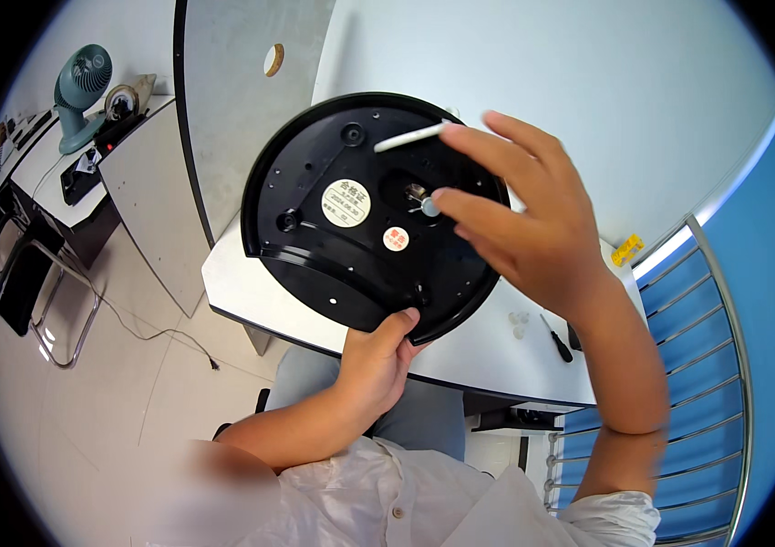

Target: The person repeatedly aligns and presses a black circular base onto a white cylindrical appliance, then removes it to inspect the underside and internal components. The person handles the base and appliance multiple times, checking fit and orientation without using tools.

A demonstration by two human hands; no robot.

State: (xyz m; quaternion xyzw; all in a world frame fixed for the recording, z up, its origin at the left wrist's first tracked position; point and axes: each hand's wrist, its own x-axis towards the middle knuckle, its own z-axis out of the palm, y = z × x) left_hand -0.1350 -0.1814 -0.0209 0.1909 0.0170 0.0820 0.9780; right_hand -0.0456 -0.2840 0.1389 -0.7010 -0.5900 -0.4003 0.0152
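Observation:
A black plastic base (315, 260), round with a cut-out curved lower edge, is tilted up above the desk. My left hand (377, 360) grips its lower rim, thumb on the face. Over its right side is my right hand (533, 210), holding a thin white strip-like piece (408, 138) at the fingertips of its upper fingers. A lower fingertip touches a small silver round piece (430, 207) at a recess with a metal contact (416, 192). I cannot make out whether that piece is seated. Two round labels, one cream (346, 203) and one white with red print (396, 239), are stuck on the base.
On the white desk (474, 351) lie a black-handled screwdriver (558, 342), several small clear discs (519, 324) and a yellow object (626, 249). A metal railing (702, 337) runs along the right. At the left are a green fan (82, 87), a chair (27, 283) and a floor cable (146, 333).

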